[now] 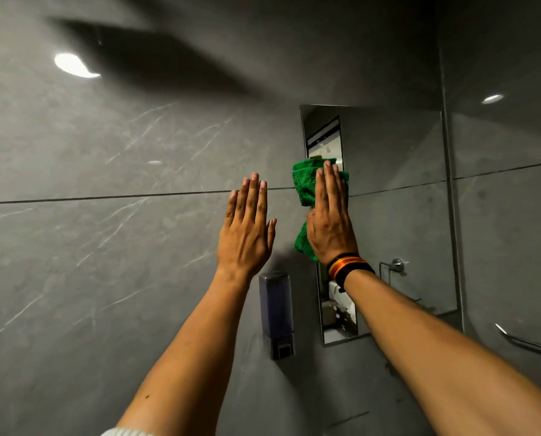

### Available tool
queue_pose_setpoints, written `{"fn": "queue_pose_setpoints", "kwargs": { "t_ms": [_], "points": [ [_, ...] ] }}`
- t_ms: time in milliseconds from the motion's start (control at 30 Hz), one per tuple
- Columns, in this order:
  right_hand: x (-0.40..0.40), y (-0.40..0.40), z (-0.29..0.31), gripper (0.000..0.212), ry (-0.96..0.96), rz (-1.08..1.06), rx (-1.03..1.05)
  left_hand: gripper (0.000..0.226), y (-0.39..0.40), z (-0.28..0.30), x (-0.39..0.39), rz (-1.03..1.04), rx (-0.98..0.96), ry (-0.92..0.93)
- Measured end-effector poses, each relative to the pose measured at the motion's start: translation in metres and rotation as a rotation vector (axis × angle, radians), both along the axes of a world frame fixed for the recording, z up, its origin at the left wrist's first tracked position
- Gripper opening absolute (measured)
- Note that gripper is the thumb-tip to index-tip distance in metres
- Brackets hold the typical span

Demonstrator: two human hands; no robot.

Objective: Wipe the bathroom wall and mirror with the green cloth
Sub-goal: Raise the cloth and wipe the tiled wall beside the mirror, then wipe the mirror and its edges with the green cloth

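Two hands: flat left hand (245, 234) on grey marble-veined tiled wall (105, 247); right hand (330, 221), fingers straight, pressing crumpled green terry cloth (305, 187) on tall frameless mirror (395, 190).
Nearby: dark soap dispenser (277, 313) below.

The grey marble-look tiled wall (105, 247) carries everything here. A dark soap dispenser (276, 313) is mounted low at the centre. Just right of it hangs a tall frameless mirror (395, 184). Far right, a chrome grab bar (527, 341) is fixed low down.

No legible text anywhere.
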State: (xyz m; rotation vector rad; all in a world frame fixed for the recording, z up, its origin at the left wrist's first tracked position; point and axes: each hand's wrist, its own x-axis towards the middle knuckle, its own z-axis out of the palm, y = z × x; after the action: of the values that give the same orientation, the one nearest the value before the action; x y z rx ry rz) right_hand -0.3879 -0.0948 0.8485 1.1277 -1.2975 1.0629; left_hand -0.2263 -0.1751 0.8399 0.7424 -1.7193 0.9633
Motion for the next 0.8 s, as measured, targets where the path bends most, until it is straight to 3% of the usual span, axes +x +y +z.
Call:
{"fn": "queue_pose_setpoints", "kwargs": {
  "t_ms": [267,433,567,700,800],
  "points": [
    [-0.064,0.006,-0.008,0.069,-0.128,-0.058,0.032,0.073,-0.013,0.008,-0.049,-0.051,-0.022,-0.038],
    [-0.109,0.008,-0.053,0.076,-0.205,-0.052,0.038,0.071,-0.022,0.022,-0.094,-0.101,-0.051,-0.053],
    [-0.118,-0.012,-0.112,0.071,-0.342,0.111,0.022,0.071,-0.042,0.037,-0.105,-0.073,-0.052,-0.038],
    [-0.110,-0.053,-0.189,0.073,-0.709,0.347,-0.119,0.071,-0.071,0.040,-0.085,-0.021,-0.049,-0.031],
    [-0.093,-0.080,-0.249,0.064,-0.913,0.386,-0.140,0.070,-0.081,0.032,-0.076,-0.001,-0.064,-0.047]
  ]
}}
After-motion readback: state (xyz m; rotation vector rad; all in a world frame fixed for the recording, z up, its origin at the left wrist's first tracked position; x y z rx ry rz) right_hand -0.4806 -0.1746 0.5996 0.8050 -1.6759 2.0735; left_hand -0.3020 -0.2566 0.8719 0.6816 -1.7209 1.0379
